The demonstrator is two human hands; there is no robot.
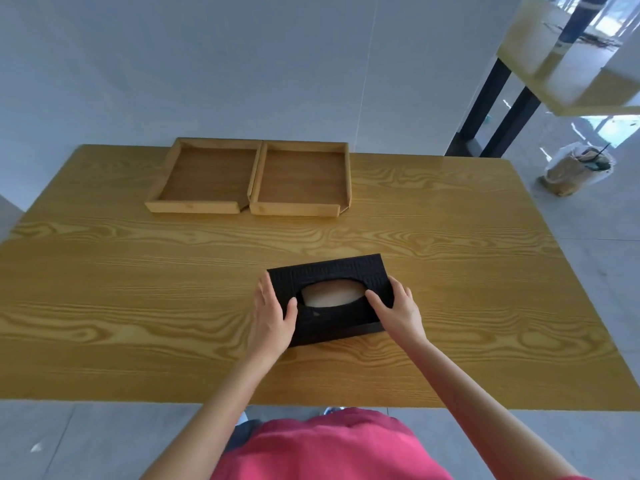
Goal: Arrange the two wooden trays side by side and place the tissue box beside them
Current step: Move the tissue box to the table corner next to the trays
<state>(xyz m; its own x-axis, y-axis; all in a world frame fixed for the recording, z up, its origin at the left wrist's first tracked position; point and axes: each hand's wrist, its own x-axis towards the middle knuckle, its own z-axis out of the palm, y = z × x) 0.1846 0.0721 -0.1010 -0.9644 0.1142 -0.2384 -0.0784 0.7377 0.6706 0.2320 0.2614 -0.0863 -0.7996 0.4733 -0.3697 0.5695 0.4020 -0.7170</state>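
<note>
Two shallow wooden trays stand side by side at the far edge of the table, the left tray (pixel 194 206) touching the right tray (pixel 294 208) along one wall. Both are empty. A black tissue box (pixel 332 271) with an oval opening on top lies near the table's middle, closer to me. My left hand (pixel 272 315) grips its left end, thumb on the top by the opening. My right hand (pixel 398 306) grips its right end the same way. The box's short ends are hidden under my fingers.
The wooden table (pixel 138 306) runs wide to both sides. A white wall stands right behind the trays. To the right, on the floor, sits a bin with a plastic liner (pixel 575 169), beside dark table legs (pixel 485 109).
</note>
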